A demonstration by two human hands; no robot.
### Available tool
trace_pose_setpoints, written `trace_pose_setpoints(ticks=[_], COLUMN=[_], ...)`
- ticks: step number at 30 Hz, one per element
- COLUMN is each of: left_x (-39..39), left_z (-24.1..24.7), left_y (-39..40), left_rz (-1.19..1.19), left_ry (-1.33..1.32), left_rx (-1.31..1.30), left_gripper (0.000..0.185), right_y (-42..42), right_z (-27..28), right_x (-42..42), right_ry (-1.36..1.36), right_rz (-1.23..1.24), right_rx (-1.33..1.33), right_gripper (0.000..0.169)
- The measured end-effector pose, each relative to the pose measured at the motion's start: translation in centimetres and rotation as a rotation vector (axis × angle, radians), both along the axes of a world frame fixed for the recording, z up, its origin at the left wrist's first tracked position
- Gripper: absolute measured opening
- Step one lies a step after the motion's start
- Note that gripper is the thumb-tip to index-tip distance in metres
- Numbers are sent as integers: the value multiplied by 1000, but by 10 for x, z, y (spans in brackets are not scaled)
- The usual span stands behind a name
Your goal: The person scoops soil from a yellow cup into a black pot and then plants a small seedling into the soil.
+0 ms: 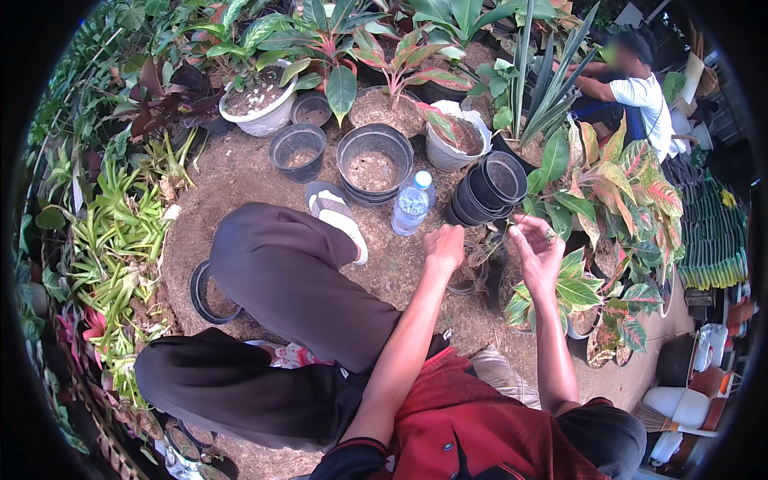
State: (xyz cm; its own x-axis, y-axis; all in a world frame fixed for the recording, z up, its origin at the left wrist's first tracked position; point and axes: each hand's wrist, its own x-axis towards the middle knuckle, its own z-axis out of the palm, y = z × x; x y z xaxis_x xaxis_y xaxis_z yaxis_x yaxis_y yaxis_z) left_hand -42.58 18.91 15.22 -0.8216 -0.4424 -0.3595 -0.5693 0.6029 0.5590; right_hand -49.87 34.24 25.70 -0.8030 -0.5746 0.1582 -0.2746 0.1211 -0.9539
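Note:
My left hand (445,247) is curled into a fist beside a tangle of thin, dry-looking plant stems (482,253). Its fingertips are turned away, so whether it grips a stem is hidden. My right hand (536,243) pinches a thin green sprig (509,223) between thumb and fingers; a ring shows on one finger. Below the stems is a small plant pot (467,284), partly covered by them. A stack of black plastic pots (480,195) leans just beyond my hands. To its left a clear plastic water bottle (410,207) with a pale blue cap stands upright.
Soil-filled black pots (298,155) and a white pot (255,123) stand ahead. Variegated plants (579,285) crowd the right side. Uprooted-looking green plants (114,240) lie along the left. A person (639,96) in a white shirt sits at upper right. A broom (657,420) lies at lower right.

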Motion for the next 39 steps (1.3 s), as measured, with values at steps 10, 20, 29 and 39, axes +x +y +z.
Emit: trace_pose_setpoints(ticks=[10, 20, 29, 39], left_x=[76, 233, 394, 479], left_z=[121, 222, 195, -15], left_y=[-72, -152, -163, -172], left_rz=[168, 454, 1045, 2146], left_ry=[383, 684, 811, 787], left_rx=[-105, -375, -405, -561], left_gripper=[46, 38, 31, 32], right_y=[-102, -221, -347, -454], right_z=[111, 203, 191, 50], right_x=[24, 110, 246, 372], right_ry=[105, 57, 17, 81], right_rz=[243, 804, 1476, 1844], right_rx=[-358, -585, -333, 109], right_gripper=[13, 16, 13, 12])
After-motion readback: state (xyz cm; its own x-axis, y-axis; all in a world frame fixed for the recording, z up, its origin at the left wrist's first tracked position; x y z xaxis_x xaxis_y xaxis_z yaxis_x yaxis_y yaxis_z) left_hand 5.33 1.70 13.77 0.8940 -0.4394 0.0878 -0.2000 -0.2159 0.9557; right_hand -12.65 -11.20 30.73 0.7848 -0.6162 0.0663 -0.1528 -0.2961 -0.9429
